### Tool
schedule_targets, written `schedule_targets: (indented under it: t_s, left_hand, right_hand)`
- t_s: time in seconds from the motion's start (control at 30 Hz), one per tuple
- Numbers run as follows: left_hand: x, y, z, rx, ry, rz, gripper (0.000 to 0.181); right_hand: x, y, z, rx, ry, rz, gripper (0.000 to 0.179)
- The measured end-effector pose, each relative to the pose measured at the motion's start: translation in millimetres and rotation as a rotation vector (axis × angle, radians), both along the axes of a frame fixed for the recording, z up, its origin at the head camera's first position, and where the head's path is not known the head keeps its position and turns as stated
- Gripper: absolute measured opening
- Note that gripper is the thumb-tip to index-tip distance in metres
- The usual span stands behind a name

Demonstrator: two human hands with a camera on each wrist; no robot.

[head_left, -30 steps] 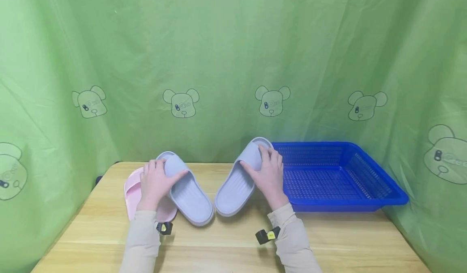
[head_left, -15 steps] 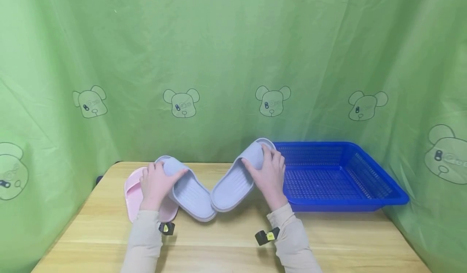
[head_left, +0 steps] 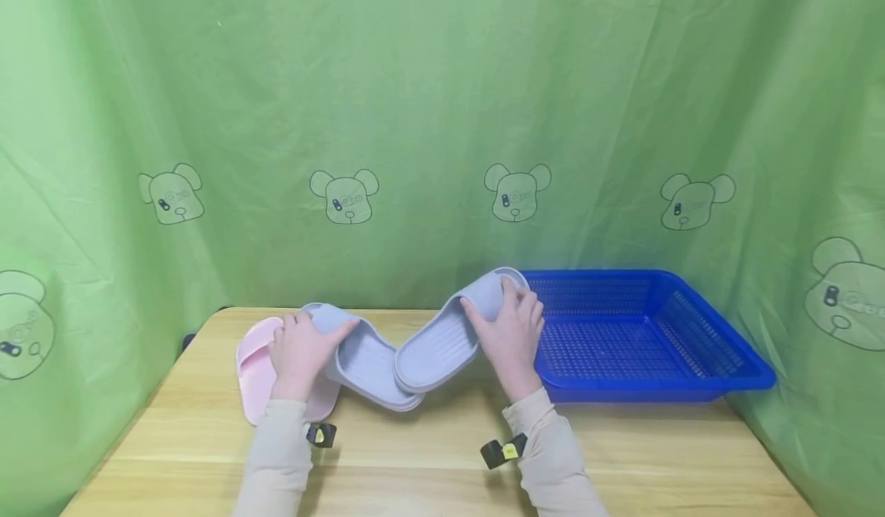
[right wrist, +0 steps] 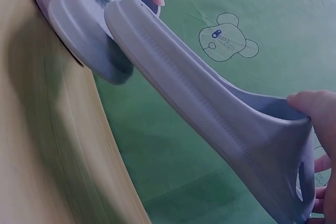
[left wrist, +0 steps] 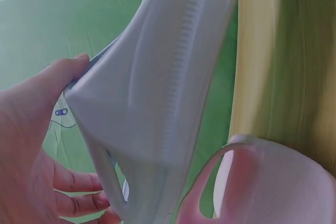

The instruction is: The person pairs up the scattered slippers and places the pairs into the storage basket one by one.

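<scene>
A light grey-blue slipper (head_left: 366, 365) is gripped at its strap by my left hand (head_left: 300, 354), thumb on the strap's inner edge. Its mate, another grey-blue slipper (head_left: 442, 344), is held the same way by my right hand (head_left: 513, 340). Both are tilted and raised off the table, toes pointing outward. The right slipper's heel overlaps the left one's heel in the head view; whether they touch I cannot tell. Under my left hand a pink slipper (head_left: 257, 375) lies on the table, partly hidden by that hand. The left wrist view shows the pink slipper (left wrist: 283, 182) below the raised one.
A blue perforated plastic basket (head_left: 650, 385) stands at the right of the wooden table (head_left: 415, 471), just beyond my right hand. Green curtain (head_left: 429, 102) with bear-head prints encloses the back and sides. A black wrist camera (head_left: 503, 451) sits on each sleeve.
The two slippers' heels have come together and now overlap, the right one in front. The left slipper has tilted flatter, and my left hand has shifted slightly right and down.
</scene>
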State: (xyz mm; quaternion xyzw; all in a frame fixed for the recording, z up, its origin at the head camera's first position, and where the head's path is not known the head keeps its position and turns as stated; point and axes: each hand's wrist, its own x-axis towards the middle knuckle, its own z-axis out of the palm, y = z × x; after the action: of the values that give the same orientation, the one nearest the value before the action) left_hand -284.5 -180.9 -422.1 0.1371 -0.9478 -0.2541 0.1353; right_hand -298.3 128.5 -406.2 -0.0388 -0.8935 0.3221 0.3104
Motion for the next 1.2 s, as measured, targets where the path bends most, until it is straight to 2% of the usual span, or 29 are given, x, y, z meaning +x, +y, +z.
schedule_targets:
  t_s: [0.23, 0.63, 1.2]
  left_hand:
    - [-0.2, 5.7, 0.2, -0.019, -0.032, 0.015, 0.124]
    - [2.3, 13.8, 4.1, 0.000, -0.044, 0.035, 0.119]
    - [5.4, 23.2, 8.5, -0.010, -0.115, 0.038, 0.121]
  right_hand:
    - [0.7, -4, -1.2, -0.009, -0.006, -0.032, 0.089]
    - [-0.3, -7, -3.4, -0.013, 0.024, -0.077, 0.093]
    - [-3.0, -10, -6.7, -0.052, 0.033, -0.077, 0.097]
